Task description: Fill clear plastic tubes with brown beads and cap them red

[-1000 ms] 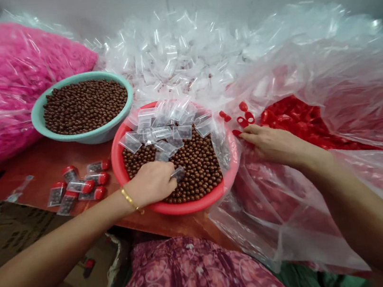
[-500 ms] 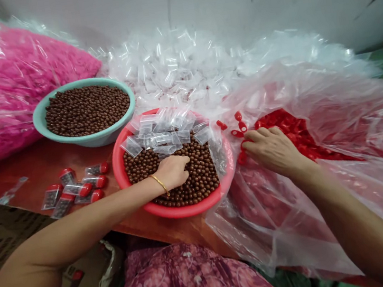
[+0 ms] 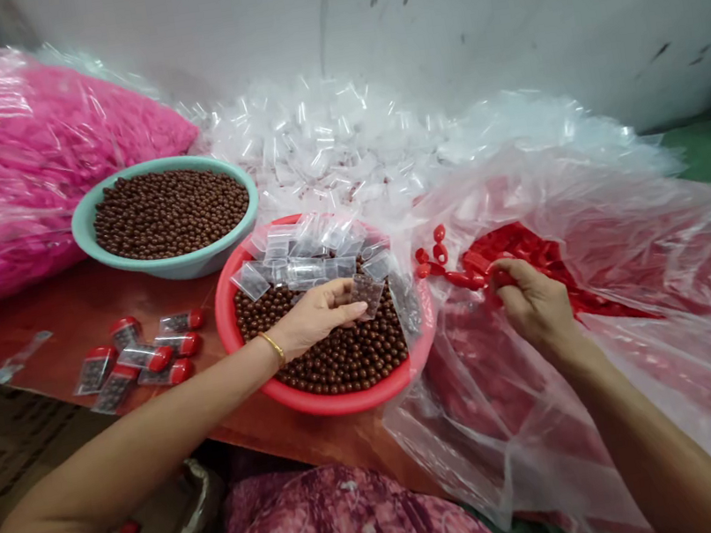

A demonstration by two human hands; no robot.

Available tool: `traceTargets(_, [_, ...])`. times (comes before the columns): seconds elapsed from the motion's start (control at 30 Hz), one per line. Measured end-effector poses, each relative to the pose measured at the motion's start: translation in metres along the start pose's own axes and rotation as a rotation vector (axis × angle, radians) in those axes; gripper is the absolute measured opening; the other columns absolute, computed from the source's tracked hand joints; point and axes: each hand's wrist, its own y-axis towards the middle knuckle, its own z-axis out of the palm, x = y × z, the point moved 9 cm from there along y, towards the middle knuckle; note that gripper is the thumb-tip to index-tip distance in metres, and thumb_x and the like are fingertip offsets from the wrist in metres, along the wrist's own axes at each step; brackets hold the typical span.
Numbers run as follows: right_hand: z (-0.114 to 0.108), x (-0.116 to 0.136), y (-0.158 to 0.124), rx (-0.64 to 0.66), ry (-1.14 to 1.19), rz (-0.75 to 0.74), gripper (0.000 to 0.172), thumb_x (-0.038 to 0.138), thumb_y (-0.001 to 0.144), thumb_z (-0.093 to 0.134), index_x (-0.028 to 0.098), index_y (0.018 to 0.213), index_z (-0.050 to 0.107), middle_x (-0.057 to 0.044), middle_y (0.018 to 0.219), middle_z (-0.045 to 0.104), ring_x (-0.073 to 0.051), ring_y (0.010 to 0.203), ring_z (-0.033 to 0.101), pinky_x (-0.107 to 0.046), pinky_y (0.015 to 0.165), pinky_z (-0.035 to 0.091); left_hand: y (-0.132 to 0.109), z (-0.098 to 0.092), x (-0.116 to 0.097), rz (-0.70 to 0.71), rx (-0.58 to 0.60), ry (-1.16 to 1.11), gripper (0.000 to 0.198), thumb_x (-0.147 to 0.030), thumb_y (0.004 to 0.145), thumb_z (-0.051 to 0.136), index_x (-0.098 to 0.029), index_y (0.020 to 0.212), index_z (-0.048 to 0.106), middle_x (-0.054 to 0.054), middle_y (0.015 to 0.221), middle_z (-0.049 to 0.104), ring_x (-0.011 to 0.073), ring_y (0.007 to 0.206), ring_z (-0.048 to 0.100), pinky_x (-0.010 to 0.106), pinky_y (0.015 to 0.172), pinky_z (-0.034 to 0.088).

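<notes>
My left hand (image 3: pixel 319 316), a gold bangle at its wrist, is over the red basin (image 3: pixel 355 402). Pinched in its fingers is a small clear plastic container (image 3: pixel 370 295), held above brown beads (image 3: pixel 343 362); whether beads are inside is hard to tell. More clear containers (image 3: pixel 306 271) lie on the beads at the basin's far side. To the right, my right hand (image 3: pixel 534 298) has its fingers closed on a red cap (image 3: pixel 500 277), mostly hidden by them. Beside it, several loose red caps (image 3: pixel 440 252) rest on the plastic bag, near the heap of red caps (image 3: pixel 523 246).
A pale green basin (image 3: pixel 174 265) full of brown beads stands back left, against a bag of pink pieces (image 3: pixel 38 154). Several filled, red-capped containers (image 3: pixel 142 357) lie on the red-brown table (image 3: pixel 246 430). Clear containers (image 3: pixel 322 129) are heaped along the wall.
My left hand has come up from the beads and now shows a clear container in its fingers. My right hand has shifted right and closer to the red heap; the loose caps have moved.
</notes>
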Motion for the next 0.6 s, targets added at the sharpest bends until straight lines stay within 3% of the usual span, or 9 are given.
traceTargets(0.1, [0.010,-0.011,-0.007,0.025,0.494,0.326,0.013,0.023,0.055,0.049,0.021,0.067,0.053,0.002,0.059,0.052,-0.011,0.048,0.043,-0.025,0.048,0.036,-0.001,0.001,-0.002,0.012,-0.005,-0.047,0.030,-0.025,0.071,0.071,-0.013,0.094,0.057,0.004,0.090,0.064,0.0107,0.082,0.061,0.024,0.075,0.046])
traceTargets(0.2, [0.026,-0.001,-0.013,0.062,0.800,0.493,0.018,0.032,0.052,0.056,0.020,0.061,0.046,0.004,0.054,0.046,-0.007,0.041,0.035,-0.023,0.042,0.034,-0.003,0.001,0.002,-0.002,-0.011,-0.081,0.029,-0.026,0.072,0.071,-0.013,0.089,0.052,0.003,0.086,0.064,0.0112,0.080,0.062,0.026,0.076,0.048])
traceTargets(0.37, [0.035,0.029,-0.014,0.054,0.928,0.469,0.042,0.059,0.065,0.063,0.019,0.063,0.050,0.005,0.047,0.038,-0.006,0.039,0.032,-0.019,0.037,0.027,-0.005,0.003,-0.002,0.045,0.020,0.042,0.022,-0.022,0.076,0.064,-0.013,0.093,0.053,0.004,0.088,0.063,0.0113,0.080,0.061,0.029,0.080,0.049])
traceTargets(0.53, [0.052,0.062,-0.017,0.214,0.907,0.345,0.044,0.057,0.071,0.064,0.020,0.094,0.062,0.003,0.060,0.055,-0.009,0.046,0.047,-0.023,0.045,0.039,-0.011,0.005,-0.029,0.304,-0.002,0.445,0.022,-0.019,0.078,0.059,-0.014,0.099,0.059,0.006,0.101,0.064,0.0146,0.096,0.059,0.031,0.090,0.045])
traceTargets(0.6, [0.062,0.068,-0.019,0.266,0.910,0.340,0.042,0.051,0.070,0.067,0.020,0.097,0.062,0.003,0.066,0.059,-0.009,0.050,0.050,-0.024,0.049,0.043,-0.013,0.005,-0.032,0.344,-0.013,0.553,0.021,-0.021,0.080,0.058,-0.015,0.100,0.059,0.006,0.102,0.065,0.0154,0.098,0.059,0.031,0.091,0.044])
